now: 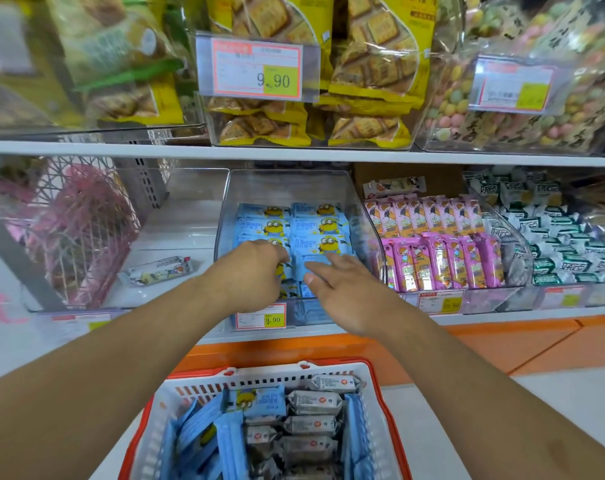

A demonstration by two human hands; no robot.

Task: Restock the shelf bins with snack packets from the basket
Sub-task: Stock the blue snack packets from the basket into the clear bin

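Both hands reach into the clear bin (359, 216) on the lower shelf, onto the blue packets (316, 230) with a yellow cartoon figure, laid in neat rows. The left hand (256, 271) curls down over the front row; whether its fingers grip anything I cannot tell. The right hand (342, 289) lies spread, fingers open, on a packet. More blue packets stand in the basket (370, 375) below, beside grey ones (314, 403); its near end is cut off.
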